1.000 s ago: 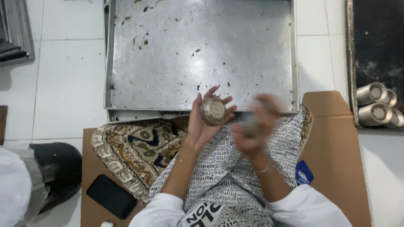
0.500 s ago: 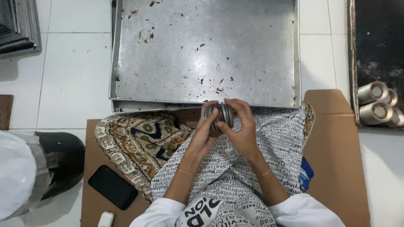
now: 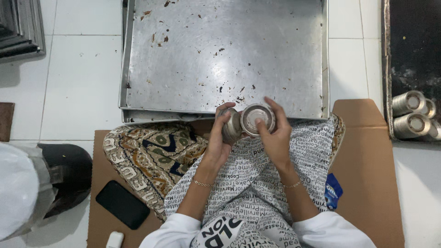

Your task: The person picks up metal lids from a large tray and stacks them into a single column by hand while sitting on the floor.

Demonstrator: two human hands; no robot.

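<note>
- The left hand (image 3: 221,138) curls its fingers around a stack of small foil cups (image 3: 230,126), thumb on the near side; the stack lies on its side, pointing toward the right hand.
- The right hand (image 3: 275,135) pinches one single cup (image 3: 258,118) between thumb and fingertips, its open mouth turned up toward the camera; the other fingers wrap round its far edge.
- The cup and the stack touch or nearly touch; I cannot tell which.
- Both are held over the lap, just at the near rim of a large metal tray (image 3: 183,59) that lies on the white tiled floor (image 3: 78,69). The tray carries dark crumbs and stains.
- The person sits on a sheet of cardboard (image 3: 367,156), legs covered by a printed cloth (image 3: 257,183) and a patterned one (image 3: 147,156).
- A black phone (image 3: 122,204) lies on the cardboard by the left knee.
- A blue wrapper (image 3: 332,190) lies on the cardboard beside the right forearm.
- At right, well apart, rolls of nested cups (image 3: 411,115) lie on a dark tray (image 3: 411,46).
- A black bin (image 3: 69,174) stands at left.
</note>
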